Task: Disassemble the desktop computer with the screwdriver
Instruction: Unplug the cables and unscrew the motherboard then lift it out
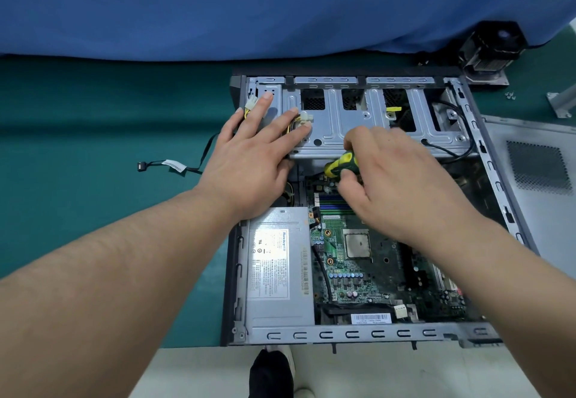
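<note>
The open desktop computer case (352,333) lies flat on the green mat, its motherboard (377,260) and grey power supply (277,273) exposed. My left hand (252,154) lies with straight fingers on the metal drive cage (339,123), over a bundle of yellow power cables (251,106). My right hand (396,179) grips a yellow-and-green screwdriver (339,163) at the cage's front edge, above the memory slots. The screwdriver's tip is hidden.
The removed side panel (536,185) lies to the right of the case. A cooler with fan (489,51) and several small screws (510,95) sit at the back right. A loose black cable (174,167) lies on the mat at left. Blue cloth (249,7) hangs behind.
</note>
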`<action>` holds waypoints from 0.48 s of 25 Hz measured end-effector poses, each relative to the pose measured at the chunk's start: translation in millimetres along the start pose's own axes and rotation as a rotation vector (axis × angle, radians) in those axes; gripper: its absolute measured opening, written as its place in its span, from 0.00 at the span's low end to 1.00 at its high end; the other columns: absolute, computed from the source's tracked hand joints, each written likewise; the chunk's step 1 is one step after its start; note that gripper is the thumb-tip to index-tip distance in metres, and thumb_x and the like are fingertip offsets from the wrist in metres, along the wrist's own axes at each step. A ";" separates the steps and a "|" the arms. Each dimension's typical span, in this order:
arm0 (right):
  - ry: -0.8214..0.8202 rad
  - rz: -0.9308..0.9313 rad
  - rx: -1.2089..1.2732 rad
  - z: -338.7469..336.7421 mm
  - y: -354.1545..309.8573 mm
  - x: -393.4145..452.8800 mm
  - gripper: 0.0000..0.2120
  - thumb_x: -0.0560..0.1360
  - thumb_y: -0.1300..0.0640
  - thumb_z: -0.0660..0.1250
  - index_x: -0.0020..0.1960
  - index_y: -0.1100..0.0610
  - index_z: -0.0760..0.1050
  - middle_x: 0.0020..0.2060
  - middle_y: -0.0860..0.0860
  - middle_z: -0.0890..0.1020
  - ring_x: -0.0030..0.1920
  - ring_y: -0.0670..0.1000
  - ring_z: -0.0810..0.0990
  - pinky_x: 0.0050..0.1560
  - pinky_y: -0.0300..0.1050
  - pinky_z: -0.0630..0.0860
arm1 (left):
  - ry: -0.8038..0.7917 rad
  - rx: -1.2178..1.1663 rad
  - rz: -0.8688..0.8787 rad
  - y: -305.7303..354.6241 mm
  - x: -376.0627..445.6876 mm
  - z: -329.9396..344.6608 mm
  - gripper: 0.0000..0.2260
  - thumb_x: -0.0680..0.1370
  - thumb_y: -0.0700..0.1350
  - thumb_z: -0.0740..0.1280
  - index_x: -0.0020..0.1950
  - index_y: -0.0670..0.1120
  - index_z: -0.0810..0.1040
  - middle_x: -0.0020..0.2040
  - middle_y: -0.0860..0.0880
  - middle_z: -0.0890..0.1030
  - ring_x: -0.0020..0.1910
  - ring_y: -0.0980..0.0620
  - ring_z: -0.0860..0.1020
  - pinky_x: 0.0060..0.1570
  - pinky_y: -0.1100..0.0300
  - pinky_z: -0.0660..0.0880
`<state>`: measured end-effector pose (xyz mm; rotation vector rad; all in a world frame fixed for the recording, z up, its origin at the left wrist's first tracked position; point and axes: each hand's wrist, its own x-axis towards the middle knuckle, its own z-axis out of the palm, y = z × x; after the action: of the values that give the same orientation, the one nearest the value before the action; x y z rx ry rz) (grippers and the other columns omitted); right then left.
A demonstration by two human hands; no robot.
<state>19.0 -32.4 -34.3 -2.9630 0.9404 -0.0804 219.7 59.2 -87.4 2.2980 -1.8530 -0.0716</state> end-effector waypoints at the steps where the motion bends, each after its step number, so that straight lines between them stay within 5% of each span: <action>1: 0.012 0.014 -0.058 -0.3 -0.5 -1.6 0.17 0.82 0.41 0.52 0.56 0.55 0.67 0.40 0.53 0.76 0.40 0.60 0.76 0.37 0.52 0.69 | -0.001 0.004 -0.002 0.1 0.0 0.1 0.26 0.83 0.53 0.59 0.81 0.63 0.60 0.83 0.60 0.57 0.84 0.50 0.43 0.81 0.45 0.44; 4: 0.001 0.016 -0.164 0.6 -3.5 -1.1 0.18 0.84 0.40 0.50 0.55 0.55 0.66 0.34 0.51 0.76 0.32 0.59 0.77 0.29 0.46 0.57 | 0.000 0.005 -0.002 0.0 -0.2 0.3 0.26 0.83 0.53 0.59 0.81 0.63 0.59 0.83 0.60 0.56 0.84 0.50 0.42 0.81 0.46 0.44; 8: -0.037 -0.010 -0.007 -0.1 -6.4 -0.6 0.11 0.75 0.53 0.60 0.55 0.57 0.67 0.37 0.50 0.69 0.37 0.57 0.70 0.35 0.50 0.65 | 0.006 0.002 0.002 -0.7 -0.3 0.6 0.26 0.83 0.52 0.59 0.81 0.63 0.60 0.83 0.60 0.57 0.84 0.49 0.43 0.81 0.46 0.44; 12: 0.048 0.089 -0.077 4.3 -9.0 -3.9 0.16 0.82 0.39 0.50 0.54 0.52 0.63 0.31 0.48 0.73 0.29 0.58 0.75 0.28 0.42 0.58 | -0.001 0.004 -0.002 0.0 0.0 -0.1 0.26 0.83 0.52 0.58 0.81 0.63 0.59 0.83 0.60 0.57 0.84 0.50 0.43 0.81 0.47 0.43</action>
<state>21.2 -22.7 -38.3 -2.9965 1.1040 -0.1162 219.7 59.2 -87.2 2.3022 -1.8532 -0.0694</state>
